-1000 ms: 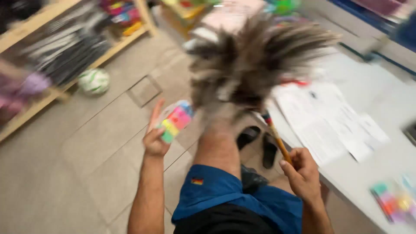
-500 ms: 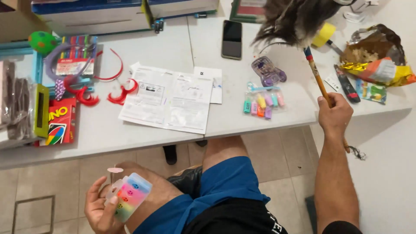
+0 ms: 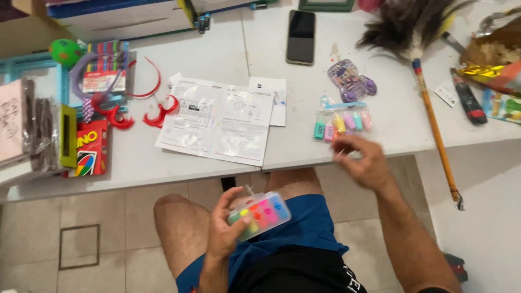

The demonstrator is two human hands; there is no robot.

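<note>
Highlighter pack [image 3: 259, 215] sits low in the middle of the frame, held over my lap by my left hand [image 3: 225, 230]. The fingers wrap its near end, so the clear face turns up toward the camera and the colours show. I judge it is held off the table [image 3: 179, 168] that way to be looked over. It is a small clear case with a row of stubby markers: green, yellow, orange, pink and blue.

My right hand [image 3: 364, 160] hovers at the table edge, right of centre, blurred, with fingers loosely spread and nothing in them. It is just below a second pack [image 3: 343, 123] of pastel markers lying flat on the tabletop.

The feather duster [image 3: 429, 103] lies free at the right, its handle hanging past the edge. Paper sheets [image 3: 220, 119] lie spread in the centre, and a phone [image 3: 301, 37] lies at the top.
</note>
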